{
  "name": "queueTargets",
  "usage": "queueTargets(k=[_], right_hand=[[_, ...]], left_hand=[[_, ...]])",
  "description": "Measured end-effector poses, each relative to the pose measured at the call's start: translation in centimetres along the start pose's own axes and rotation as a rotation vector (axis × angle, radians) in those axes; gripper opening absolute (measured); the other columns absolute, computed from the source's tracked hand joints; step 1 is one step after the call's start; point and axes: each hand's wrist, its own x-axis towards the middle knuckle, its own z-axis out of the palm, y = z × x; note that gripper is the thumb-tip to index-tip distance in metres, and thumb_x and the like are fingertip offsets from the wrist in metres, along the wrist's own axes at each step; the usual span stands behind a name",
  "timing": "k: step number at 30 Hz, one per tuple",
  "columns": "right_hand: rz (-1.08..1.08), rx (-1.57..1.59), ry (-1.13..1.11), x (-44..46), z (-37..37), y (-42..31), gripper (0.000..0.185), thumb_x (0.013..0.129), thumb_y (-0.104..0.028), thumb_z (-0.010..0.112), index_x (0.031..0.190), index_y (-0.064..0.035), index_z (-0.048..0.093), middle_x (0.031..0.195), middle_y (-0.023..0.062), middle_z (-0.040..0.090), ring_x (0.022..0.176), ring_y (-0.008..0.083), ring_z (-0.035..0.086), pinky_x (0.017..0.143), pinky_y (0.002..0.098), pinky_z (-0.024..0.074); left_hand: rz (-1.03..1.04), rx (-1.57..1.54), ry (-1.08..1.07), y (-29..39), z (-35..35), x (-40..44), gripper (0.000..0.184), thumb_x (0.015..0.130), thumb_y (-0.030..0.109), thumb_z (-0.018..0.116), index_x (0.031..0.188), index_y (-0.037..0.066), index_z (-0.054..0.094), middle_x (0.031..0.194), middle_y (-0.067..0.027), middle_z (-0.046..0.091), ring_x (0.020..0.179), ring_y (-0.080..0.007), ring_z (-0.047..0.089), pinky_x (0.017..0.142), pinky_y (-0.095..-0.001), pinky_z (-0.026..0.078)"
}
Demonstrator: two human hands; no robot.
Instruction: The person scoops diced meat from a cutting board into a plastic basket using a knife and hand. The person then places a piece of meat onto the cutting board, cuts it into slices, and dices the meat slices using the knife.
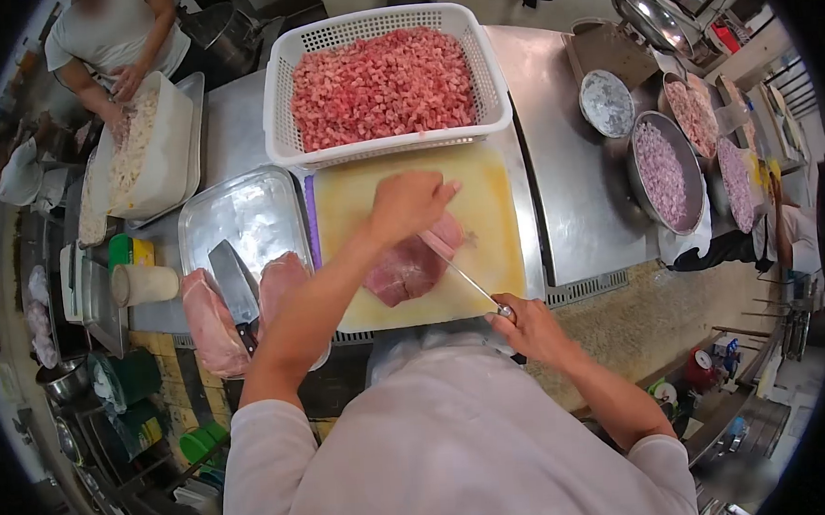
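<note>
A piece of red meat (406, 272) lies on the yellowish cutting board (488, 193) in front of me. My right hand (528, 331) is closed round the handle of a narrow-bladed knife (470, 281), whose blade slants up and left against the meat's right side. A paler part of the meat (446, 230) shows beyond the blade. My left hand (414, 203) is over the meat's far edge with its fingers curled. Their tips are turned away, so whatever they grip is hidden.
A white basket (280, 125) of diced meat stands behind the board. Left, a metal tray (242, 210) carries larger meat pieces (213, 324) and a broad knife (234, 278). Bowls of chopped food (665, 174) stand right. Another person's hands are in a white tub (173, 130), far left.
</note>
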Motion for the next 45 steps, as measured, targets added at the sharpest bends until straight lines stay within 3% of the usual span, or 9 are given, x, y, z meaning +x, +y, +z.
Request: queueTargets(k=[4, 10, 13, 19, 22, 24, 33, 39, 45], right_hand=[[0.062, 0.079, -0.168, 0.2, -3.9, -4.5, 0.037, 0.102, -0.031, 0.063, 0.119, 0.0013, 0.066, 0.076, 0.0211, 0.07, 0.075, 0.0386, 0.071, 0.073, 0.0473, 0.0543], [0.073, -0.031, -0.179, 4.1, -2.4, -5.4, 0.035, 0.103, -0.029, 0.061, 0.119, 0.0019, 0.061, 0.075, 0.0214, 0.07, 0.07, 0.0432, 0.07, 0.07, 0.0501, 0.0552], [0.039, -0.086, -0.156, 6.1, -0.4, -4.5, 0.033, 0.103, -0.028, 0.061, 0.12, 0.0, 0.059, 0.075, 0.0222, 0.07, 0.072, 0.0459, 0.069, 0.069, 0.0522, 0.0554], [-0.097, -0.1, -0.041, 8.8, 3.1, 0.3, 0.031, 0.1, -0.028, 0.062, 0.116, -0.0026, 0.059, 0.078, 0.0239, 0.07, 0.075, 0.0484, 0.069, 0.071, 0.0549, 0.0547], [-0.125, -0.121, 0.04, 8.8, 4.0, 1.0, 0.033, 0.1, -0.032, 0.061, 0.115, -0.0033, 0.06, 0.082, 0.0259, 0.071, 0.08, 0.0491, 0.068, 0.073, 0.0564, 0.0541], [-0.153, -0.128, 0.067, 8.2, 4.6, 2.0, 0.035, 0.1, -0.035, 0.06, 0.115, -0.0035, 0.061, 0.086, 0.0269, 0.071, 0.084, 0.0491, 0.069, 0.076, 0.057, 0.0538], [-0.008, -0.114, 0.011, -3.5, 2.0, 9.1, 0.048, 0.099, -0.039, 0.061, 0.128, -0.0005, 0.063, 0.089, 0.0242, 0.073, 0.085, 0.045, 0.072, 0.078, 0.0534, 0.0562], [0.055, 0.085, 0.008, -4.6, -0.6, 2.9, 0.051, 0.099, -0.038, 0.065, 0.125, 0.0059, 0.066, 0.069, 0.0226, 0.067, 0.068, 0.0374, 0.07, 0.068, 0.0459, 0.0536], [0.023, 0.076, -0.006, -0.7, -0.4, -1.0, 0.046, 0.098, -0.032, 0.067, 0.124, 0.006, 0.066, 0.066, 0.021, 0.064, 0.062, 0.0355, 0.066, 0.064, 0.044, 0.0512]], left_hand=[[-0.02, 0.14, -0.194, -0.7, 1.1, 0.7, 0.056, 0.103, 0.051, 0.048, 0.084, 0.006, 0.077, 0.085, -0.0214, 0.073, 0.085, -0.0399, 0.072, 0.076, -0.0541, 0.054], [-0.126, 0.115, -0.262, -4.7, 1.3, 2.3, 0.043, 0.092, 0.041, 0.062, 0.089, 0.002, 0.079, 0.09, -0.0237, 0.075, 0.087, -0.0411, 0.073, 0.085, -0.0515, 0.056], [-0.144, 0.125, -0.139, -6.1, 1.4, 2.1, 0.032, 0.085, 0.034, 0.065, 0.083, 0.004, 0.076, 0.081, -0.023, 0.073, 0.082, -0.0424, 0.072, 0.079, -0.0535, 0.055], [-0.212, 0.18, -0.083, -6.3, 1.9, 2.1, 0.033, 0.079, 0.033, 0.068, 0.089, 0.002, 0.078, 0.091, -0.0234, 0.075, 0.087, -0.0406, 0.074, 0.081, -0.0538, 0.057], [0.075, 0.254, -0.532, -8.0, 1.5, 3.5, 0.031, 0.076, 0.03, 0.07, 0.091, 0.004, 0.079, 0.094, -0.0218, 0.076, 0.092, -0.0399, 0.075, 0.082, -0.0528, 0.058], [0.117, 0.395, -0.597, -8.2, 4.0, 4.7, 0.034, 0.073, 0.026, 0.072, 0.1, 0.006, 0.079, 0.101, -0.0206, 0.077, 0.099, -0.0381, 0.075, 0.086, -0.05, 0.059], [0.036, 0.19, -0.191, -8.1, 5.6, 3.5, 0.021, 0.079, 0.018, 0.07, 0.096, 0.006, 0.072, 0.099, -0.0198, 0.074, 0.103, -0.0384, 0.069, 0.087, -0.0506, 0.057], [0.19, -0.094, 0.124, -4.4, 0.7, 3.4, 0.021, 0.088, 0.025, 0.073, 0.095, 0.005, 0.067, 0.087, -0.0176, 0.07, 0.081, -0.0354, 0.068, 0.071, -0.0459, 0.051], [0.106, -0.109, 0.077, -0.7, -2.9, 2.5, 0.028, 0.097, 0.031, 0.063, 0.091, 0.004, 0.069, 0.084, -0.0193, 0.071, 0.081, -0.0399, 0.069, 0.073, -0.0516, 0.051]])
